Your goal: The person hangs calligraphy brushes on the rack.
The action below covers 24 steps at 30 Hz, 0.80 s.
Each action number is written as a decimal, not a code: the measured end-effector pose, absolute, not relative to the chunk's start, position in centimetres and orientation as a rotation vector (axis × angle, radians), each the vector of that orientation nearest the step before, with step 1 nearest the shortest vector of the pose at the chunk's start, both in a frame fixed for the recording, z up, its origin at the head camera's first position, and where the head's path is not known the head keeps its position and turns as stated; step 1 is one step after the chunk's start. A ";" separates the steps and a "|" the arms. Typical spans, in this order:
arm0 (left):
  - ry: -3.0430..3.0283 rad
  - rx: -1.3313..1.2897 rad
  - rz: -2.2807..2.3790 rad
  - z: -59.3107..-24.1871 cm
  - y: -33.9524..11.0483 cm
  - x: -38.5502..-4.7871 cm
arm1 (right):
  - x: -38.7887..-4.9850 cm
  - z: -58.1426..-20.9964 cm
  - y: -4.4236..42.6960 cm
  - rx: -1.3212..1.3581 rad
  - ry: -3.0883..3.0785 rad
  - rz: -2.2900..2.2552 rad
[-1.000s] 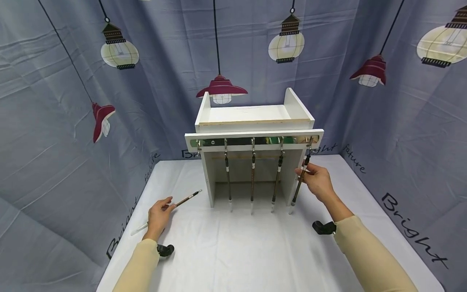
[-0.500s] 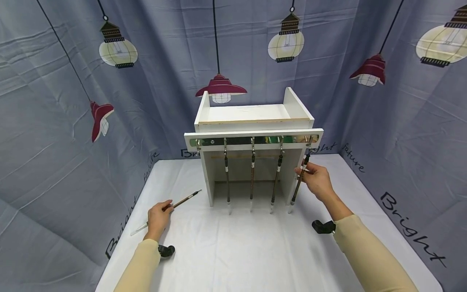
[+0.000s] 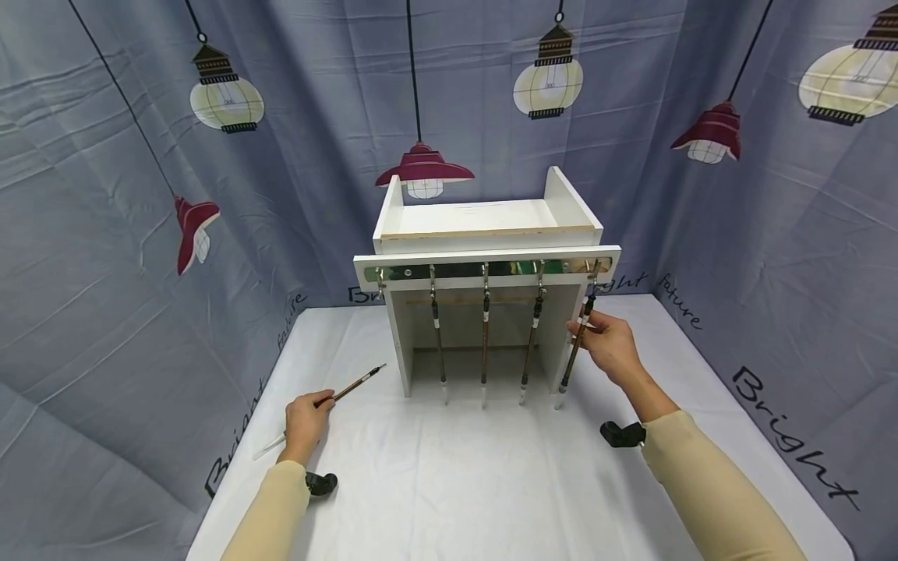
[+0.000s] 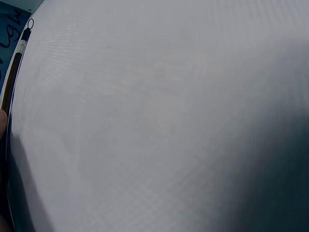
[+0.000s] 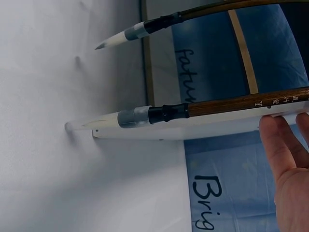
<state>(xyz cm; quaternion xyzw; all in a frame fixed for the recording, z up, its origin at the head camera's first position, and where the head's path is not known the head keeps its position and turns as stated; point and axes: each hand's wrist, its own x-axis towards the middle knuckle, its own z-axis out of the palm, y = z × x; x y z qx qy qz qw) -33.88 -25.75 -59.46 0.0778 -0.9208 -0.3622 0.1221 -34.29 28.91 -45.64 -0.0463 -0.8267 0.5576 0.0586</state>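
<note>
In the head view my left hand [image 3: 305, 425] pinches a calligraphy brush [image 3: 361, 382] low over the table, left of a white wooden rack [image 3: 484, 251]. Its loop end points to the right and away; its pale tip end sticks out behind the hand. The left wrist view shows this brush's loop [image 4: 30, 23] at the edge. My right hand [image 3: 613, 348] grips the rack's right side panel [image 5: 169, 131], its fingertips behind the rightmost hanging brush [image 5: 246, 103]. That brush hangs by its loop from a hook, bristles down.
Several other brushes [image 3: 486, 335] hang from hooks along the rack's shiny metal strip [image 3: 459, 272]. The leftmost hook [image 3: 380, 279] bears no brush. A white cloth [image 3: 449, 483] covers the table. A blue-grey curtain [image 3: 302, 156] with printed lamps surrounds it on three sides.
My left hand's fingers have shifted slightly on the brush, which stays in nearly the same place. My right hand and the rack hold still; the hanging brushes sway slightly.
</note>
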 end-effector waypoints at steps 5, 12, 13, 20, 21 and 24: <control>-2.708 0.241 -1.063 -59.5 -25.7 -33.8 | -34.3 -45.7 28.9 -0.140 -2.506 1.684; -2.680 0.229 -1.075 -59.5 -25.5 -33.7 | -34.4 -45.8 28.9 -0.145 -2.521 1.667; -2.671 0.223 -1.082 -59.5 -25.5 -33.7 | -34.4 -45.8 28.9 -0.144 -2.523 1.666; -2.612 0.175 -1.121 -59.1 -25.1 -33.4 | -34.4 -45.6 28.9 -0.136 -2.520 1.666; -2.605 0.177 -1.127 -59.0 -25.1 -33.3 | -34.3 -45.6 28.9 -0.137 -2.519 1.669; -2.577 0.192 -1.144 -58.7 -24.8 -33.1 | -34.2 -45.7 28.9 -0.145 -2.523 1.674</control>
